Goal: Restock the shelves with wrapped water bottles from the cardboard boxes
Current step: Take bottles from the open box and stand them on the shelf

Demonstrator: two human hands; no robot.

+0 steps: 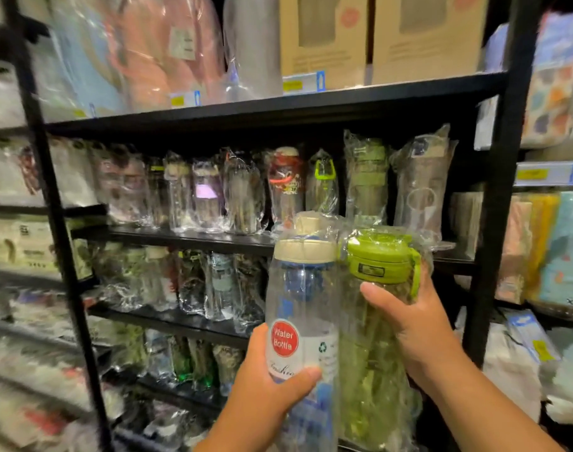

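Note:
My left hand (265, 383) grips a wrapped clear bottle with a beige and blue cap (301, 308) and a red "Water Bottle" sticker. My right hand (419, 324) holds a wrapped green bottle with a lime lid (381, 259) just below the lid. Both bottles are upright, side by side and touching, in front of the black shelf unit (311, 99). Behind them, the middle shelf (187, 238) carries a row of wrapped bottles. No cardboard stock box shows.
Lower shelves (167, 321) hold more wrapped bottles. The top shelf has tan product boxes (324, 37) and bagged pink and blue items (161, 50). A black upright post (497, 203) stands right of my hands. Neighbouring racks with packaged goods flank both sides.

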